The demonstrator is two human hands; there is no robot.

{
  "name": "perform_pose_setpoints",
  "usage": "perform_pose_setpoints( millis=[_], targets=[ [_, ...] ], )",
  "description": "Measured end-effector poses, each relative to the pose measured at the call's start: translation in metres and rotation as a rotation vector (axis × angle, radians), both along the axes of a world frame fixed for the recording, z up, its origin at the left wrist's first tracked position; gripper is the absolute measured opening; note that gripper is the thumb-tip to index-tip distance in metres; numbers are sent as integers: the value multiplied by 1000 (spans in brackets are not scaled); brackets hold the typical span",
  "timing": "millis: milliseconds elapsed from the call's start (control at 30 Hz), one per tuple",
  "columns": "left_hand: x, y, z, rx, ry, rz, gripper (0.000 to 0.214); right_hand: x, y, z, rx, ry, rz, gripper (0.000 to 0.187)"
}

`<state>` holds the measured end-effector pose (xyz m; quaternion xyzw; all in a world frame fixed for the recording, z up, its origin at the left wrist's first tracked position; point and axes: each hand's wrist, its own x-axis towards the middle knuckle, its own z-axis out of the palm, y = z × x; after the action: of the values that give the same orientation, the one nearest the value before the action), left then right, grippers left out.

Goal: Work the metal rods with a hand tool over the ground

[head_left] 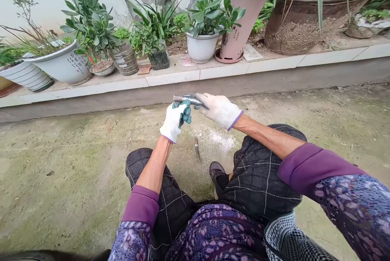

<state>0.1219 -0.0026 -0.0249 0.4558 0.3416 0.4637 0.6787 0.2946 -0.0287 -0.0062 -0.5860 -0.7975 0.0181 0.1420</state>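
Observation:
Both my hands wear white gloves with green palms. My left hand (176, 119) is closed round the near part of a small silvery fish (186, 99), held level above the ground. My right hand (219, 109) grips the fish's right end with its fingers curled over it. Below the hands a knife (197, 148) lies on the concrete, beside a pale patch of scattered scales (221, 139). I sit low, with my knees in dark quilted trousers on either side of the knife and one shoe (217, 170) near it.
A raised tiled ledge (189, 76) runs across the back, carrying several potted plants: white pots (65, 65) at left, a white pot (201, 48) and pink vase (240, 21) in the middle, a big brown pot (304, 17) at right. Mossy concrete ground (61, 163) spreads left.

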Motion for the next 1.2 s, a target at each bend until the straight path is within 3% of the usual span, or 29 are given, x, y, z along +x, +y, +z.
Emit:
perform_pose_setpoints(
  millis=[100, 200, 300, 433, 700, 833, 933, 1033, 1133, 1200],
  targets=[
    [-13, -6, -1, 54, 71, -82, 23, 3, -2, -2, -21, 80, 30, 49],
    [-19, -12, -4, 78, 197, -76, 21, 6, -2, -1, -106, 250, 60, 42],
    [-20, -17, -5, 99, 214, -67, 20, 5, -5, 8, -253, 450, 81, 33],
    [-20, -22, -3, 121, 179, -155, 21, 5, -12, 20, -469, 617, 53, 25],
    [-23, -32, -2, 96, 271, -131, 24, 16, 16, -2, -308, 459, 19, 21],
    [-29, -29, -11, 9, 206, -142, 25, 13, 2, 13, -536, 703, 0, 27],
    [-34, -26, -18, 4, 210, -111, 21, 13, -13, 24, -744, 886, 121, 32],
    [-37, -26, -20, 67, 392, -91, 15, 20, -19, 21, -925, 821, 259, 34],
    [-35, -31, -21, 138, 569, -212, 16, 27, -19, 2, -1075, 590, 338, 36],
    [-32, -34, -23, 138, 668, -297, 18, 28, -20, -13, -995, 446, 302, 36]
  ],
)
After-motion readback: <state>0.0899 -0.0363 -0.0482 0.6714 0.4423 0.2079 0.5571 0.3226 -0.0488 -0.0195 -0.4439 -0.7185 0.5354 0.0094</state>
